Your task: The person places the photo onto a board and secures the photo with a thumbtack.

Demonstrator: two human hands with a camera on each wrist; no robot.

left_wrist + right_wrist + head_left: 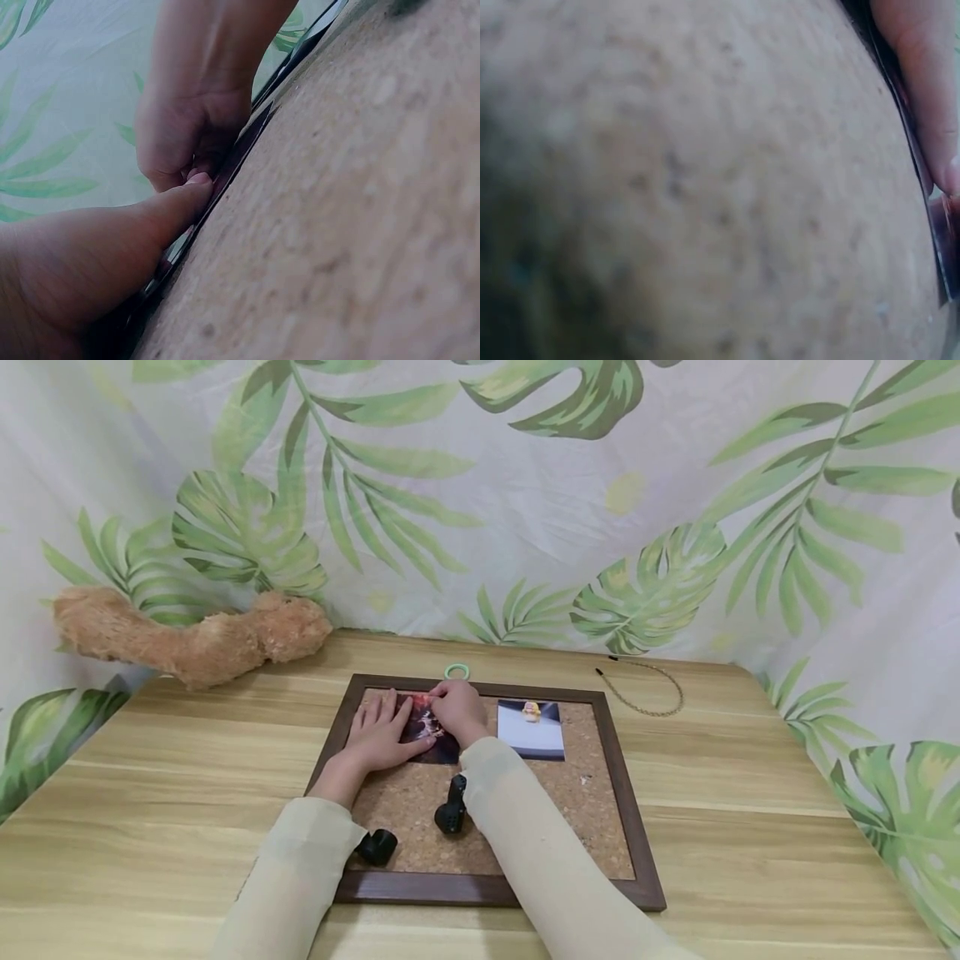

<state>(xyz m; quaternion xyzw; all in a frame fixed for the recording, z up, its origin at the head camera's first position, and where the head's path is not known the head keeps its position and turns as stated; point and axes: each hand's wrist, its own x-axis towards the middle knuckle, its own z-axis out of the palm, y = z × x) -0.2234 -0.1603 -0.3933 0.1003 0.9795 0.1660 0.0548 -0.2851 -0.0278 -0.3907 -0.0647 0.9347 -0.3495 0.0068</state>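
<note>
A dark photo (429, 752) with red at its top lies on the upper left of a brown-framed cork board (420, 835). My left hand (378, 739) rests flat over the photo's left part, fingers spread and thumb across its lower middle. At the photo's top right, my right hand (459, 710) has its fingers curled and its fingertips pinched together close against the surface. I cannot tell what small thing they pinch. Close up in the left wrist view, the right hand (195, 135) bends down beside the left thumb. A second photo (530, 742), with a yellow figure, lies to the right.
A green ring (457, 672) sits just beyond the board's far edge. Farther right lies a thin chain with black ends (660, 713). A fluffy orange-brown thing (195, 647) stretches along the table's back left, in front of a leaf-patterned curtain (540, 568).
</note>
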